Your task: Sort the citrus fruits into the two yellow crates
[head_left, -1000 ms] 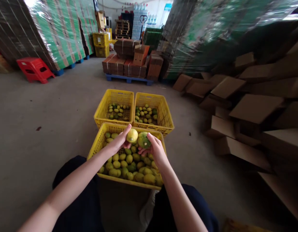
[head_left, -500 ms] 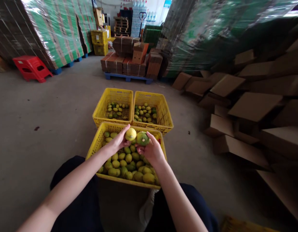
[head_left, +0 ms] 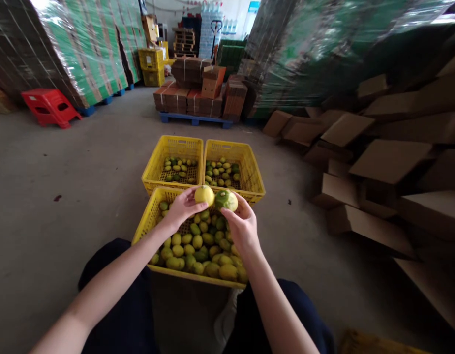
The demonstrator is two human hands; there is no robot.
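My left hand (head_left: 183, 208) is closed around a yellow lemon (head_left: 204, 195). Beside it, my right hand (head_left: 244, 227) grips a greener lemon (head_left: 226, 200), its stem end facing up. The two fruits are held close together above the near yellow crate (head_left: 143, 227). Many yellow and green lemons (head_left: 197, 241) fill that crate, heaped toward its near side; my hands and forearms cover part of its far and right sides.
Two more yellow crates, a left one (head_left: 152, 166) and a right one (head_left: 254, 169), stand just beyond with some lemons inside. Cardboard boxes (head_left: 389, 160) pile up on the right. Farther off are a loaded blue pallet (head_left: 196, 119) and a red stool (head_left: 50, 105).
Both hands have turned and moved slightly up and to the right with their lemons. The green lemon's stem end, which faced me, now points upward.
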